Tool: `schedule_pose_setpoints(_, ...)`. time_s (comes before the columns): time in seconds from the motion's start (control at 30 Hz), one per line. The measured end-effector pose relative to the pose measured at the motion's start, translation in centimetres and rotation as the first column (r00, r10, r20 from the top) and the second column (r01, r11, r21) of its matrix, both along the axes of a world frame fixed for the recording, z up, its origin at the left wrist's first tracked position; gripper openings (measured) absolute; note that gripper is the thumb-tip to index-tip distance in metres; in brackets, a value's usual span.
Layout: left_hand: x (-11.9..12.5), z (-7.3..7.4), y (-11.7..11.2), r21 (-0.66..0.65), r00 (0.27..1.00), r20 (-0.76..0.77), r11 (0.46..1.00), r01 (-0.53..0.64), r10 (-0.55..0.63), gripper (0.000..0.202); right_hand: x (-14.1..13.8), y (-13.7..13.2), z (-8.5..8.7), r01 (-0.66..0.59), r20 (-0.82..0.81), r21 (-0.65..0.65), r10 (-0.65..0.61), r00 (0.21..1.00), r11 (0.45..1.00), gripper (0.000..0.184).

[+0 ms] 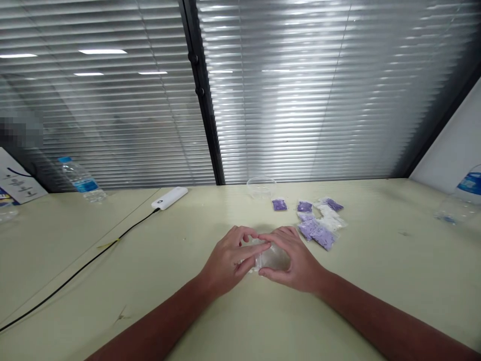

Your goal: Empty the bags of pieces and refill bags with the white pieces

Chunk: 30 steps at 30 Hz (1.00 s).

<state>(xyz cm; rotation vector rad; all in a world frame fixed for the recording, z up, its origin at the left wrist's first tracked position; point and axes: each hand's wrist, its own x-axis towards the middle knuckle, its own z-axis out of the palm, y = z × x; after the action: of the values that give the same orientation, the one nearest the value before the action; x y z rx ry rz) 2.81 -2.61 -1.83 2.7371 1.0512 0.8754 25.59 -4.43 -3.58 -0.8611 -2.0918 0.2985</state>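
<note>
I'm looking down on a long cream tabletop (349,311), with slatted blinds (300,100) ahead, split by a black window frame (201,85). A clear plastic packet (272,256) lies on the table mid-view, and I place everything from it. My left hand (227,258) and right hand (293,260) are half-curled around it, fingers touching it, though I can't tell how firm the hold is. Just right of it sit purple sachets (313,231); straight beyond it, a clear bowl (261,188). Well left of it lie a white power bank (170,198), its black cable (78,271) and a water bottle (81,179); another bottle (464,198) sits far right.
</note>
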Motion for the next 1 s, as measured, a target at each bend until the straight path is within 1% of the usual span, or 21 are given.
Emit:
schedule_pose_setpoints(0.1, 0.3, 0.4, -0.4, -0.139, 0.998, 0.052, 0.990, -0.012, 0.019, 0.048, 0.3, 0.0, 0.2, -0.007, -0.033, -0.013, 0.007, 0.999, 1.000, 0.053)
schedule_pose_setpoints(0.2, 0.3, 0.9, -0.7, -0.265, 0.983, 0.166, 0.964, -0.032, 0.078, 0.039, 0.6, 0.0, 0.3, 0.016, -0.049, -0.028, -0.018, 0.999, 0.999, 0.056)
schedule_pose_setpoints(0.3, 0.2, 1.2, -0.8, -0.323, 0.966, 0.245, 0.946, -0.001, 0.085, 0.022, 0.8, 0.1, 0.3, 0.046, -0.043, -0.030, -0.047, 0.998, 0.998, 0.056)
schedule_pose_setpoints(0.4, 0.2, 1.6, -1.0, -0.382, 0.965, 0.258, 0.922, 0.062, 0.041, 0.023, 0.8, 0.1, 0.2, 0.048, -0.020, -0.018, -0.049, 0.999, 0.999, 0.055)
schedule_pose_setpoints(0.47, 0.5, 1.8, -1.2, -0.478, 0.957, 0.282, 0.874, 0.085, 0.062, 0.026, 0.8, 0.1, 0.0, 0.048, 0.005, -0.005, -0.048, 0.999, 0.999, 0.054)
schedule_pose_setpoints(0.57, 1.1, 2.0, -1.4, -0.638, 0.934, 0.330, 0.762, 0.112, 0.139, 0.031, 0.7, 0.0, -0.1, 0.054, 0.036, 0.032, -0.055, 0.998, 0.998, 0.056)
schedule_pose_setpoints(0.63, 1.5, 2.0, -1.4, -0.702, 0.920, 0.351, 0.699, 0.137, 0.173, 0.033, 0.6, -0.1, -0.1, 0.053, 0.042, 0.066, -0.056, 0.998, 0.996, 0.057)
schedule_pose_setpoints(0.7, 1.7, 2.1, -1.5, -0.727, 0.909, 0.372, 0.668, 0.161, 0.186, 0.032, 0.4, -0.2, 0.1, 0.049, 0.048, 0.096, -0.053, 0.997, 0.994, 0.056)
schedule_pose_setpoints(0.83, 1.6, 2.0, -1.6, -0.723, 0.899, 0.403, 0.662, 0.197, 0.172, 0.027, 0.4, -0.1, 0.4, 0.041, 0.058, 0.121, -0.048, 0.997, 0.992, 0.051)
schedule_pose_setpoints(0.9, 1.4, 1.8, -1.4, -0.727, 0.889, 0.414, 0.659, 0.193, 0.197, 0.026, 0.6, 0.1, 0.3, 0.052, 0.033, 0.123, -0.057, 0.998, 0.991, 0.045)
schedule_pose_setpoints(0.97, 1.1, 1.6, -0.9, -0.731, 0.878, 0.405, 0.667, 0.144, 0.254, 0.029, 0.9, 0.3, 0.2, 0.083, -0.018, 0.108, -0.081, 0.997, 0.991, 0.037)
schedule_pose_setpoints(1.0, 0.9, 1.5, -0.6, -0.720, 0.879, 0.381, 0.688, 0.089, 0.285, 0.029, 1.0, 0.5, 0.1, 0.103, -0.044, 0.094, -0.099, 0.994, 0.990, 0.032)
